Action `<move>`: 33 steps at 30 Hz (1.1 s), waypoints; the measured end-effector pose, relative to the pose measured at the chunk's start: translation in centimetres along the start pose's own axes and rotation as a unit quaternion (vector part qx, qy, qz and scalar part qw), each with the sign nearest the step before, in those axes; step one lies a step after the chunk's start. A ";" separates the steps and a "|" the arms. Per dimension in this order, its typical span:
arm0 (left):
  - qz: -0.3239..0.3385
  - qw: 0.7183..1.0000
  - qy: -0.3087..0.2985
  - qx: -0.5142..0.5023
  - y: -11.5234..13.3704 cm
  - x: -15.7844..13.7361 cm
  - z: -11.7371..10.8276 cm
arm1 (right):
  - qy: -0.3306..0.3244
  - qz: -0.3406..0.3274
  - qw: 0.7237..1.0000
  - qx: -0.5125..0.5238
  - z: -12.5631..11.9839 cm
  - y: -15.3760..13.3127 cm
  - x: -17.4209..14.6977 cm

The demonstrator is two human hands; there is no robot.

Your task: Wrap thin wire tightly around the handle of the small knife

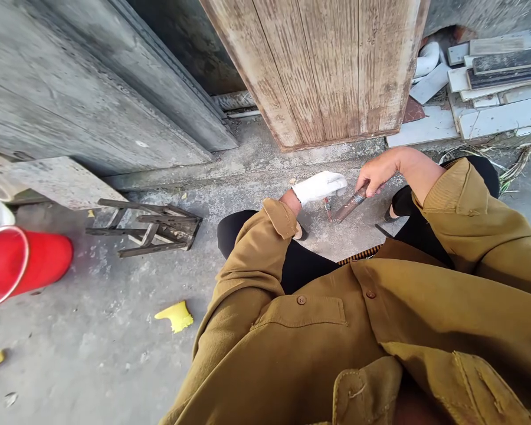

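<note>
My left hand (321,186), in a white glove, is closed, with its fingertips pinched toward a thin wire (350,189) that runs between the two hands. My bare right hand (377,171) grips the upper end of a brown, worn cylindrical piece (349,208) with wire wound around it near the fingers. The piece tilts down to the left over the concrete. Just below the gloved fingers, a small reddish stick-like part (327,208) meets the lower end of the brown piece. Whether it is joined there I cannot tell.
A weathered wooden panel (327,71) leans ahead. On the left are a small wooden stool (159,227) lying on its side, a red bucket (44,262) and a yellow scrap (177,316). Stacked boards (500,88) lie at the right. Concrete ground (115,330) surrounds me.
</note>
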State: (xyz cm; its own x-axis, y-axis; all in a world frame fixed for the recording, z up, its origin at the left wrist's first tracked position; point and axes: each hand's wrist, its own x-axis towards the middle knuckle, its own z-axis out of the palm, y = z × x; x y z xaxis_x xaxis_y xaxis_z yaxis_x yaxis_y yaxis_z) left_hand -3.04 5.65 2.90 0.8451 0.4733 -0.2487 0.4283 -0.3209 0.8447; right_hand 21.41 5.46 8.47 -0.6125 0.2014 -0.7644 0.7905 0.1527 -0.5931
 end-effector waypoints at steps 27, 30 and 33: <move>-0.034 0.991 0.104 0.073 1.6 -0.2 -0.3 | 0.057 0.111 0.990 -0.059 0.2 1.0 1.7; -0.021 0.993 0.117 -0.025 1.0 -0.3 -0.7 | 0.011 0.032 0.999 -0.034 -0.2 0.6 0.0; -0.018 0.984 0.140 -0.113 0.5 -0.3 -0.8 | 0.068 -0.025 0.997 0.015 -0.6 0.1 -2.9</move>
State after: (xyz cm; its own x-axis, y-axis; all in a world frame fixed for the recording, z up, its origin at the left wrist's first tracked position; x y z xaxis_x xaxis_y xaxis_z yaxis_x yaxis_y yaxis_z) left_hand -3.33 6.02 3.73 0.6962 0.6982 -0.1671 0.3480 -0.1246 0.9292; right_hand 23.28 5.48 10.72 -0.6428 0.3243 -0.6940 0.7577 0.1361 -0.6382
